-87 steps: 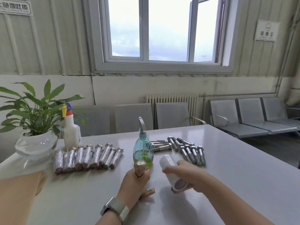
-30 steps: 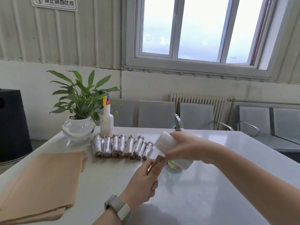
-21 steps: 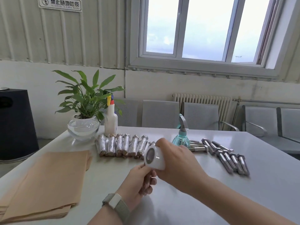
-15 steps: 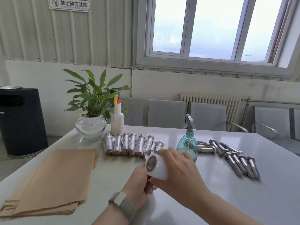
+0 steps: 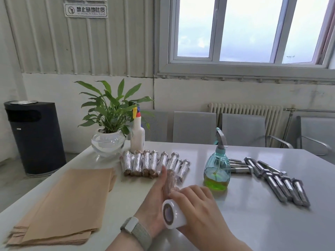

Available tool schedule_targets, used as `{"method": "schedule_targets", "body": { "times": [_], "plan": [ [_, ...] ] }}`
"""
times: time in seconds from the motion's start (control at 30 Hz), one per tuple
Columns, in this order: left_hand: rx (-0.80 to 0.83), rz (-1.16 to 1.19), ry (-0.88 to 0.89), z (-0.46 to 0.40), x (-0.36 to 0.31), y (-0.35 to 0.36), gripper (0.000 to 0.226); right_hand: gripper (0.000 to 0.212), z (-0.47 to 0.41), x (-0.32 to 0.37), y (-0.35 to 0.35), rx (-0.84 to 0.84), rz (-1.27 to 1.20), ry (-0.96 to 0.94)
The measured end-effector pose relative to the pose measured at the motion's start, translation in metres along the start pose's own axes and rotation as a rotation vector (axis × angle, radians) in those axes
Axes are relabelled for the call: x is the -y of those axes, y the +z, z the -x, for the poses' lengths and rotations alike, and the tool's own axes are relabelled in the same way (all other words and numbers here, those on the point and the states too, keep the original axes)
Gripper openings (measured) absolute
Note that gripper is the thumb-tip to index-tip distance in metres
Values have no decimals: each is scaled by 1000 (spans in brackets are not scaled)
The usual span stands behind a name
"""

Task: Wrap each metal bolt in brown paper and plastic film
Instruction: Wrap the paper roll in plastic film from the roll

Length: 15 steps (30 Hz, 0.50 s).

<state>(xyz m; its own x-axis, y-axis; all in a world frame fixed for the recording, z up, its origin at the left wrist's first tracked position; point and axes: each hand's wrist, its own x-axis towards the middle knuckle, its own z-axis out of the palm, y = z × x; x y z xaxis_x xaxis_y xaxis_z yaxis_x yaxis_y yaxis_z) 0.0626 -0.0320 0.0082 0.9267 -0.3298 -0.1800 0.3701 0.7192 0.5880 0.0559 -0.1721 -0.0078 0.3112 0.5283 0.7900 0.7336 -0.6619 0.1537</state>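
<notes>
While left hand (image 5: 155, 198) is gripping the paper-wrapped bolt (image 5: 170, 180), right hand (image 5: 192, 205), fingers curled around film roll (image 5: 174, 216), is winding film; next: tear off cleanly.

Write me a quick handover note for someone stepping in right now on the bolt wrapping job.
Left hand: holds a paper-wrapped bolt, partly covered in film.
Right hand: grips the plastic film roll against that bolt.
Done: a row of wrapped bolts lies in front of the white spray bottle.
Left: finish filming the bolt in hand, then wrap the bare bolts lying to the right of the blue spray bottle.
Supplies: the brown paper stack sits on the near left of the table.
</notes>
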Motion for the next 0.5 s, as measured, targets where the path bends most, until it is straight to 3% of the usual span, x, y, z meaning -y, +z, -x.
{"method": "schedule_targets", "body": {
  "times": [0.17,0.27,0.5],
  "plan": [
    [-205,-67,-51,-6,2,-5,58,26,5,6,3,38,106,-52],
    [-207,-51,-54,-4,0,-7,65,11,3,10,4,-14,132,-63],
    [-179,-25,89,-14,2,-12,71,19,5,8,4,-49,127,-61]
  ]
}}
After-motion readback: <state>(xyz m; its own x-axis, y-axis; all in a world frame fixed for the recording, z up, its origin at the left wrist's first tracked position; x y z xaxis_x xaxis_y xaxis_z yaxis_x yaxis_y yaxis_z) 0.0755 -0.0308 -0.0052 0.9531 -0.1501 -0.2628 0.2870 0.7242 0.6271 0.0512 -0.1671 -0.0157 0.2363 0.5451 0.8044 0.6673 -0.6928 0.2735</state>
